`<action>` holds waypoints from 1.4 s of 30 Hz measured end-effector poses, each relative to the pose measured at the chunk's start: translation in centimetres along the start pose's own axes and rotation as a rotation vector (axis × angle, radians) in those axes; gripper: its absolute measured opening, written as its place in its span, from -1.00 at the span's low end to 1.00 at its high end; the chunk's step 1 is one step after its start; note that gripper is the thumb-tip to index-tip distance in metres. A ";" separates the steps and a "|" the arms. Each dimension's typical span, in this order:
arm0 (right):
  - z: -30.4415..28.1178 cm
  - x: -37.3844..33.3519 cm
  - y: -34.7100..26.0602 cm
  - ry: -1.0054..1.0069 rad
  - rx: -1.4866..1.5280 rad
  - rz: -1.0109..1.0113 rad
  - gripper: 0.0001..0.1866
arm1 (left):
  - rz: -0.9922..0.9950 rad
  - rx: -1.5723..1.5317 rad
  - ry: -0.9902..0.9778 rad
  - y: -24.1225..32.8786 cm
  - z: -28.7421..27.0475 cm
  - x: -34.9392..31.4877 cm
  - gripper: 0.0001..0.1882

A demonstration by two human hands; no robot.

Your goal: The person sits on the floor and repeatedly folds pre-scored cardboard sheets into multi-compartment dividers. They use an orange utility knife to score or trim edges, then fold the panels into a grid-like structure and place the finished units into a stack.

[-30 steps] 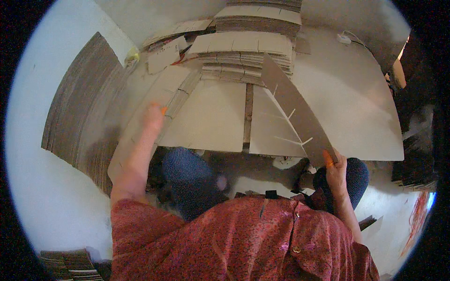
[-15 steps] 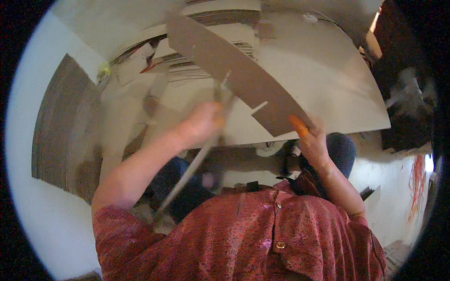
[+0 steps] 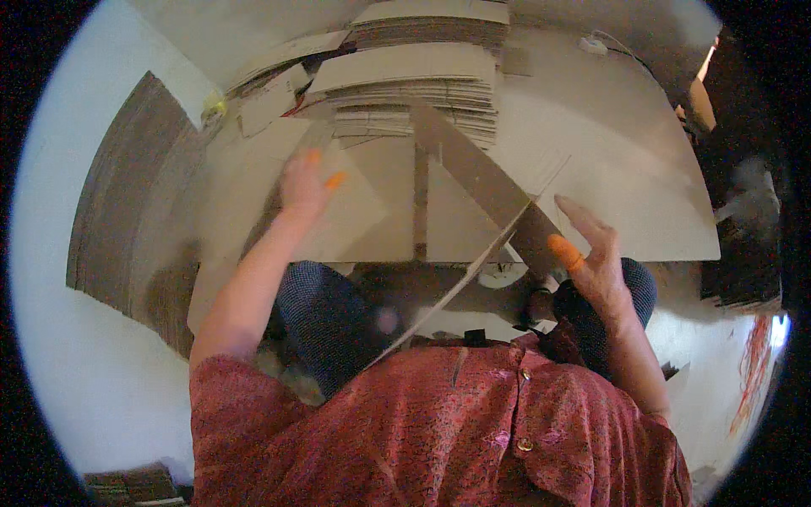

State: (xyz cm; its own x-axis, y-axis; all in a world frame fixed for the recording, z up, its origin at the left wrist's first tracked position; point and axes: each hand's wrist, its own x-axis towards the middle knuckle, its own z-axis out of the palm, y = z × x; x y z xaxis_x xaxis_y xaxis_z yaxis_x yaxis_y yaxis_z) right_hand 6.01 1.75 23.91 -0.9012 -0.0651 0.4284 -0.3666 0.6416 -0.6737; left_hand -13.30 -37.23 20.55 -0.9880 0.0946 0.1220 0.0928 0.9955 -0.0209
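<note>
Brown strip [image 3: 477,176] slants over the worktop [image 3: 642,203], long axis far-left to near-right, pale strip [image 3: 449,296] crossing it near-edge-on. Right hand [image 3: 596,253] — the nearer, just right of its near end — is spread, contact unclear; left hand [image 3: 306,186], blurred, looks loose and empty.

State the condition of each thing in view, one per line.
Left hand: open, blurred, apparently empty
Right hand: fingers extended, thumb by the brown strip; grip unclear
Brown cardboard strip: slanting, unfolded
Pale strip: nearly edge-on, crossing the brown one; whether interlocked, unclear
Orange thumb cover: worn on the right thumb
Cardboard pile: stacked flat, edges uneven
Grey stack: layered, at far left
</note>
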 end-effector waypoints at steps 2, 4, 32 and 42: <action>-0.1 2.0 -0.4 -0.001 -0.173 -0.252 -0.60 | -0.158 0.269 0.306 -7.3 3.9 0.0 -0.41; 0.5 3.5 -1.0 -0.031 -0.287 -0.298 -0.64 | -0.251 0.015 0.056 -12.8 4.2 0.7 -0.55; 0.2 -0.3 -0.7 0.037 -0.129 -0.052 -0.89 | 0.137 -0.696 -0.273 5.7 -3.9 0.3 -0.77; 0.7 2.4 -2.8 0.123 -0.117 -0.132 -0.91 | 0.460 -0.713 -0.380 14.2 -7.4 -6.2 -0.74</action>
State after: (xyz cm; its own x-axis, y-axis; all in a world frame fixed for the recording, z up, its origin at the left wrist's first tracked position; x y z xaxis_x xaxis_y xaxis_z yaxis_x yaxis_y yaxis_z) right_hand 4.71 -0.74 26.47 -0.8097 -0.0649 0.5832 -0.4432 0.7189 -0.5354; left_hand -4.93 -23.65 26.87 -0.7974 0.5977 -0.0829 0.4150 0.6429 0.6438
